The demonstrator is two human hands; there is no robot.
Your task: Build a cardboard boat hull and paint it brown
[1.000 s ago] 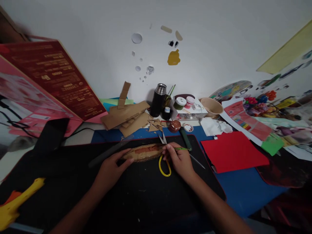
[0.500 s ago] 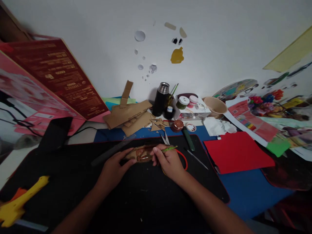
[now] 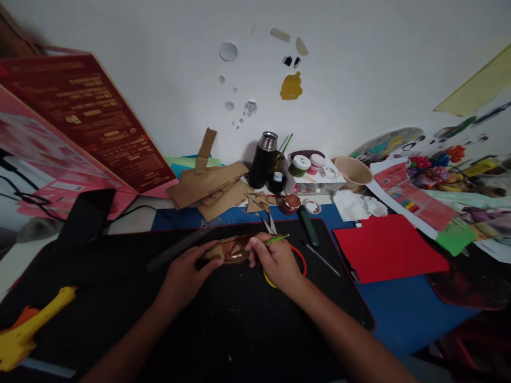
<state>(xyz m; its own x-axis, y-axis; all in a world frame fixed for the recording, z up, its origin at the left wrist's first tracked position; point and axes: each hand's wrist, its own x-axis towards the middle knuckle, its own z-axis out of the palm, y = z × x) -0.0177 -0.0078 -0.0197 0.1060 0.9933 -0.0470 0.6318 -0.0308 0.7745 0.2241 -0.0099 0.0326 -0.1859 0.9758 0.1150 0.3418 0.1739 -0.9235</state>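
Over the dark mat, my left hand (image 3: pixel 187 274) grips the left end of a boat-shaped cardboard piece (image 3: pixel 217 251), thumb in front and fingers behind. Reddish-brown paint covers part of its inside. My right hand (image 3: pixel 273 260) pinches a green-handled paintbrush (image 3: pixel 278 238) over the piece's right half; the brush tip lies low inside it, hard to make out. Scissors (image 3: pixel 305 261) with a red and yellow handle lie under and behind my right hand, blades pointing away. An open jar of brown paint (image 3: pixel 290 204) stands beyond, with its paint-smeared lid (image 3: pixel 312 206) beside it.
Cardboard scraps (image 3: pixel 207 186), a black flask (image 3: pixel 263 159) and paint jars (image 3: pixel 299 165) line the wall. A green cutter (image 3: pixel 308 226) and thin metal tool (image 3: pixel 321 259) lie right of the scissors. Red sheet (image 3: pixel 393 247) sits right; a yellow tool (image 3: pixel 38 324) left.
The view has shifted slightly. My right hand and the brush have moved only a little over the cardboard piece; my left hand keeps its hold.
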